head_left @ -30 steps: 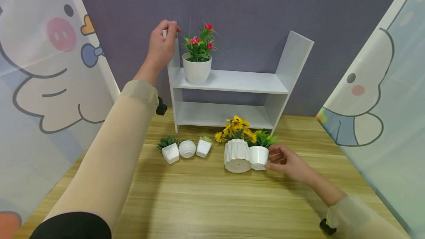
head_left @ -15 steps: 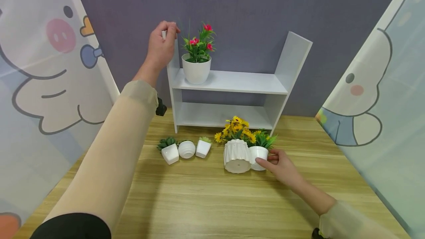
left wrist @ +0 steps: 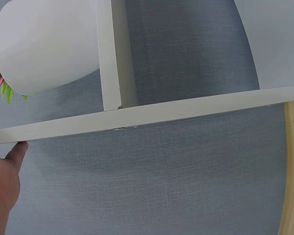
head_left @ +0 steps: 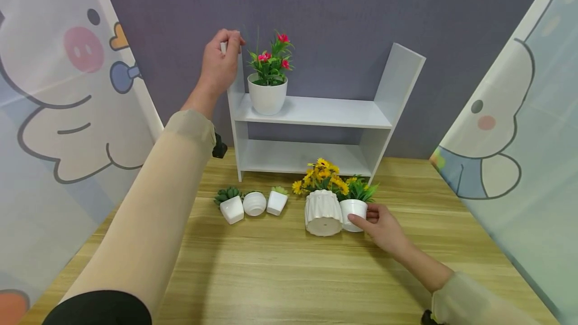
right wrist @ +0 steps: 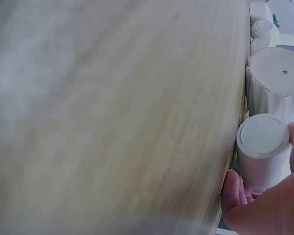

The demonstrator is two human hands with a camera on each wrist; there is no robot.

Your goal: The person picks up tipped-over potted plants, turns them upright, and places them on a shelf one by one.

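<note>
My left hand (head_left: pixel 221 59) grips the top of the left side panel of a white shelf (head_left: pixel 316 112); in the left wrist view its fingers (left wrist: pixel 18 152) touch that panel's edge. At the right, my right hand (head_left: pixel 384 227) holds a small white pot (head_left: pixel 353 213) with a leafy green plant (head_left: pixel 361 189), thumb on the near side and fingers round the far right side. The pot lies on its side on the table, its round base (right wrist: pixel 263 135) facing the right wrist camera. Touching it on the left lies a ribbed white pot (head_left: pixel 323 212) with yellow flowers (head_left: pixel 321 173).
On the upper board stands a white pot (head_left: pixel 268 95) with red flowers. Several small succulent pots, one of them round (head_left: pixel 254 203), lie on the wooden table (head_left: pixel 280 275) at the left. A grey wall (head_left: pixel 325 19) backs the shelf, with cartoon-printed cloths on both sides.
My right hand has moved left, from beside the small white pot onto it, and its thumb now lies across the pot's front. The left hand has stayed on the shelf panel.
</note>
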